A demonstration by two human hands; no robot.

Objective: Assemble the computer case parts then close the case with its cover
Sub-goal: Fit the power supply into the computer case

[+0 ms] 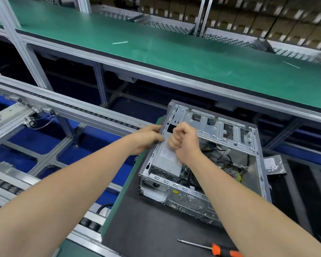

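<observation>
**Hands at the case's left wall**

The left hand [146,140] grips the left wall of the open computer case [256,145], fingers curled over its rim. Just right of that grip, the right hand [183,143] is a closed fist over the power supply [165,162]. Whether it holds anything is hidden.

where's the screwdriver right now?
Head view, bottom right: the screwdriver lies on the black mat, nearer the camera than the open computer case.

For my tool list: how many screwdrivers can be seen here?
1. The orange-handled steel screwdriver lies on the black mat, in front of the open grey metal computer case; the right forearm covers its handle end. Others may be hidden.
</observation>
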